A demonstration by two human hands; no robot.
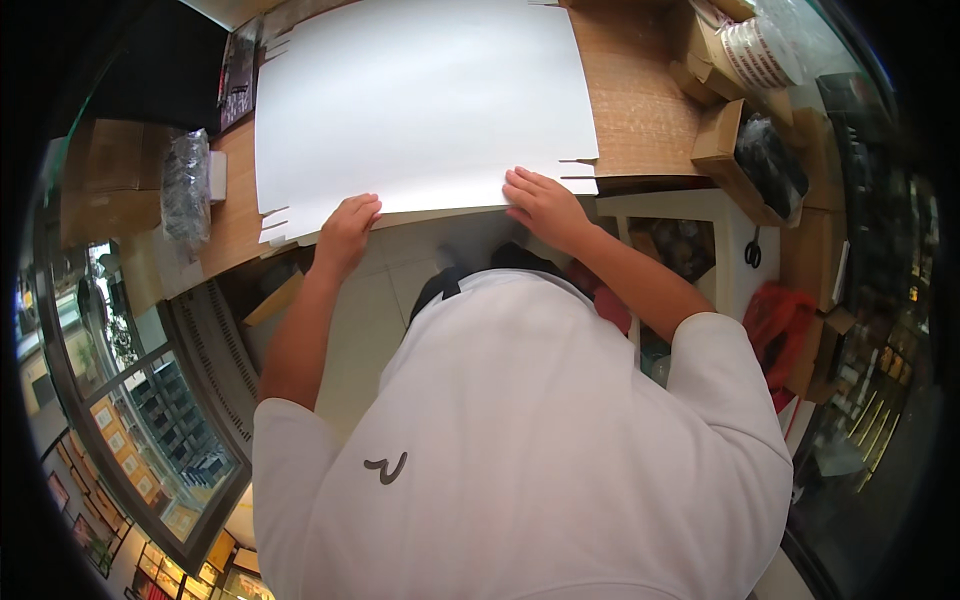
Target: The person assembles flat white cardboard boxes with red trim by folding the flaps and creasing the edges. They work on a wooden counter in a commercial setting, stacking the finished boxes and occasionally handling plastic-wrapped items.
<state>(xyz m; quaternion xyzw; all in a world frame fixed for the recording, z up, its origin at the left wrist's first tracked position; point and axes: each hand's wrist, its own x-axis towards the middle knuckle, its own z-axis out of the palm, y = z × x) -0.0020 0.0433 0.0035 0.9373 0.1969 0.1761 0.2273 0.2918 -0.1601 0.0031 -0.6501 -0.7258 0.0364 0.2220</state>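
A large white cardboard sheet (430,110) with slots cut near its corners lies across the wooden table. Its near edge reaches past the table's front and bends slightly. My left hand (348,236) grips that edge left of the middle, with the fingers curled together over it. Farther right, my right hand (548,208) holds the same edge, fingers on the white face and thumb low at the rim. The undersides of both grips are hidden.
Bare wood of the table (640,95) shows right of the sheet. A clear-wrapped package (186,190) stands at left beside a brown carton (112,175). On the right are an open cardboard box (720,140), a white tub (757,52), black scissors (753,248) and a red bag (775,325).
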